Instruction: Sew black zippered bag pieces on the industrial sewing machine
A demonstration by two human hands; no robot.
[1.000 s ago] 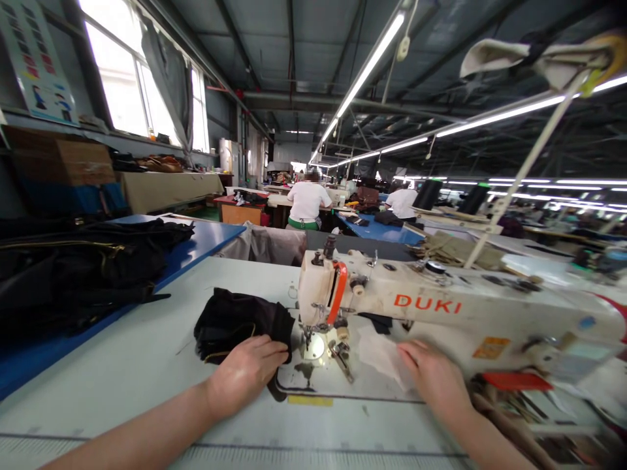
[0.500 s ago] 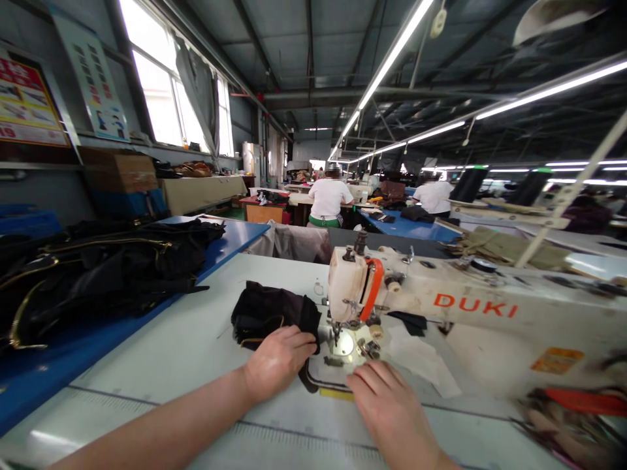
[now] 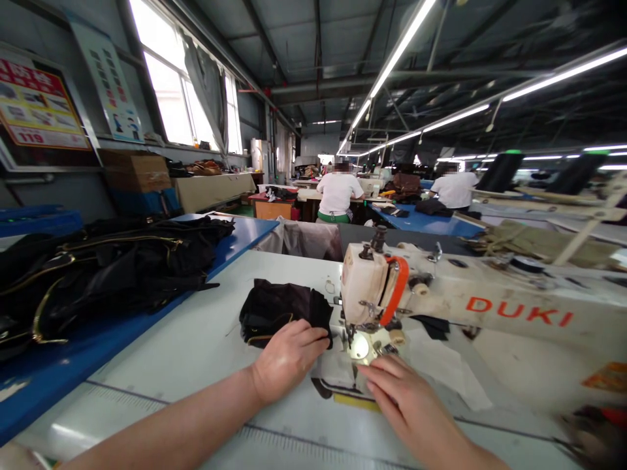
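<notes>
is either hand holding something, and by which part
Left hand presses the black fabric at its near edge; a true grip cannot be told. Right hand lies flat on the machine bed, holding nothing.

The machine [image 3: 490, 307] carried the brand "DUKI" in orange-red capitals along its arm. On the left wall, a red poster [image 3: 36, 108] showed the number "119" near its bottom edge. The print on the tall chart [image 3: 110, 91] beside it was too small to read.

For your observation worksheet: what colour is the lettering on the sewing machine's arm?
The lettering is orange-red, clearest in the head view.
</notes>
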